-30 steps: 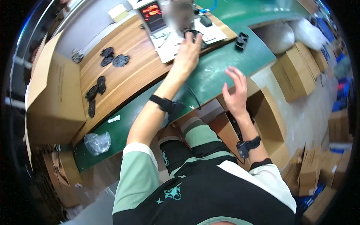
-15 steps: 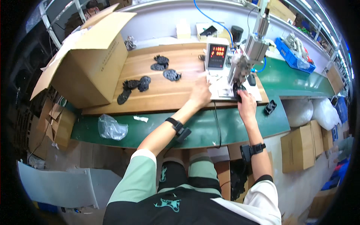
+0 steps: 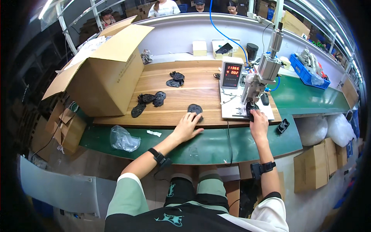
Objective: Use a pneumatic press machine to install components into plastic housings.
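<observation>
My right hand (image 3: 259, 124) grips a black oval plastic part (image 3: 252, 111) under the tip of a metal press (image 3: 258, 81). The part sits at the front of the white base plate (image 3: 232, 110), partly hidden by my fingers. To the left, my left hand (image 3: 187, 128) is spread, thumb out to the side. Its fingertips touch the near end of another black oval part (image 3: 194, 109) lying on the wooden board (image 3: 208, 91). Farther back on the board lie a pair of similar parts (image 3: 176, 79) and a small cluster of them (image 3: 148, 99).
An open cardboard box (image 3: 104, 85) stands at the left. Beside the press is a display box (image 3: 232, 73) with red digits. A clear plastic bag (image 3: 124, 139), a black part (image 3: 283, 126) and a cable (image 3: 229, 143) lie near the green table's front edge. A blue bin (image 3: 309, 71) stands right.
My left hand has moved left and nearer, away from the white plate, onto a black part. That part lies nearer the board's front edge. My right hand stays at the press. The view has tilted up.
</observation>
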`<control>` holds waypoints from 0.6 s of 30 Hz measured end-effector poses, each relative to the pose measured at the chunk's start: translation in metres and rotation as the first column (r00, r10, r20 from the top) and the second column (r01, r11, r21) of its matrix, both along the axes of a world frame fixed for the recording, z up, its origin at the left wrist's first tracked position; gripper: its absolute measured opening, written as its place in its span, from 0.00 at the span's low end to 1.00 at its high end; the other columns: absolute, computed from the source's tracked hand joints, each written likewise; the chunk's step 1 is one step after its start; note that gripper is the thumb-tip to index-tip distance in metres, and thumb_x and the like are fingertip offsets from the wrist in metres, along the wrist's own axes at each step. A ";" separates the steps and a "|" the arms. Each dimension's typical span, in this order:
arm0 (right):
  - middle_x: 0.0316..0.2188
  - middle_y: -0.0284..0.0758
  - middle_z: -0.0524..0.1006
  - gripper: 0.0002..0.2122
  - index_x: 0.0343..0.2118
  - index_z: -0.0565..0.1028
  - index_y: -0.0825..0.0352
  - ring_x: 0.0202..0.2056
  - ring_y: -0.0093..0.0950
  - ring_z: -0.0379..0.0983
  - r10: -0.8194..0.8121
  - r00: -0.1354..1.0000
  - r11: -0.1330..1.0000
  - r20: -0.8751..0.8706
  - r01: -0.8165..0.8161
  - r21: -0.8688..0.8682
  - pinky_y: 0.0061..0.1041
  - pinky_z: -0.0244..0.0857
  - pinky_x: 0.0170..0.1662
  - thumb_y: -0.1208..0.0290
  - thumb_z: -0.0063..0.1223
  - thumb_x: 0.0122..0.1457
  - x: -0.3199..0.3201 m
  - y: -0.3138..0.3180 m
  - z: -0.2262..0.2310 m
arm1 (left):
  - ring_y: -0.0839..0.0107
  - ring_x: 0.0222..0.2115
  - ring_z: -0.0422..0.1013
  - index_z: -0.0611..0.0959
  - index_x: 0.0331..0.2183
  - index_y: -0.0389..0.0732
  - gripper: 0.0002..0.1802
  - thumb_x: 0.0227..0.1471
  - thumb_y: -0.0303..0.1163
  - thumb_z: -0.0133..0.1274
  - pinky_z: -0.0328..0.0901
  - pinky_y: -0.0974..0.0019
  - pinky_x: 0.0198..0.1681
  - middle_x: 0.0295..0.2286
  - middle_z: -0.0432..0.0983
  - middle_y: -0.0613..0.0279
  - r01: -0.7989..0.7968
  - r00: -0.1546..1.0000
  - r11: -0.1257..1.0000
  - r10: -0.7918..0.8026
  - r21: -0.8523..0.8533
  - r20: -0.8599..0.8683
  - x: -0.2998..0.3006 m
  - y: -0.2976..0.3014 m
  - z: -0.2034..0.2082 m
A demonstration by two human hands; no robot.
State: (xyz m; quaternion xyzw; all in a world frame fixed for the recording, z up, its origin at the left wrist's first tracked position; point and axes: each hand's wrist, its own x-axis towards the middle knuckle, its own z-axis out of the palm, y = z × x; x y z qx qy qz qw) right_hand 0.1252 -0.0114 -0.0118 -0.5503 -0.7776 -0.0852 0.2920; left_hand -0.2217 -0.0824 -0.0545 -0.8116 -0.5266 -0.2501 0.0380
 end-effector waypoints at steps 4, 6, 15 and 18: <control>0.40 0.35 0.76 0.22 0.46 0.78 0.64 0.44 0.38 0.74 0.003 1.000 1.000 0.012 -0.003 -0.005 0.38 0.69 0.49 0.81 0.65 0.43 -0.001 0.003 0.001 | 0.48 0.59 0.61 0.74 0.57 0.46 0.29 0.52 0.34 0.58 0.59 0.47 0.63 0.50 0.67 0.49 0.040 0.980 0.990 -0.013 0.136 -0.197 -0.012 -0.013 -0.011; 0.41 0.34 0.77 0.22 0.46 0.79 0.64 0.44 0.38 0.74 0.002 1.000 1.000 0.011 -0.002 -0.004 0.38 0.69 0.49 0.81 0.65 0.43 -0.002 0.003 0.001 | 0.48 0.58 0.64 0.77 0.54 0.47 0.25 0.53 0.26 0.50 0.57 0.46 0.66 0.49 0.68 0.49 0.034 0.987 0.996 -0.020 0.085 -0.159 -0.015 -0.012 -0.019; 0.40 0.35 0.77 0.21 0.45 0.79 0.64 0.44 0.37 0.74 0.009 1.000 1.000 0.026 -0.009 -0.019 0.38 0.69 0.49 0.81 0.65 0.43 0.001 0.001 0.003 | 0.55 0.55 0.69 0.77 0.54 0.45 0.25 0.53 0.26 0.49 0.64 0.51 0.60 0.52 0.73 0.50 -0.026 0.980 0.971 0.072 0.237 -0.186 -0.009 -0.018 -0.005; 0.40 0.35 0.77 0.20 0.44 0.79 0.64 0.45 0.37 0.74 0.029 1.000 1.000 0.010 -0.029 -0.006 0.39 0.69 0.50 0.81 0.64 0.44 0.001 0.004 0.000 | 0.56 0.54 0.71 0.78 0.54 0.44 0.25 0.52 0.26 0.49 0.65 0.53 0.58 0.50 0.76 0.53 -0.058 0.977 0.979 0.095 0.196 -0.189 -0.001 -0.022 0.011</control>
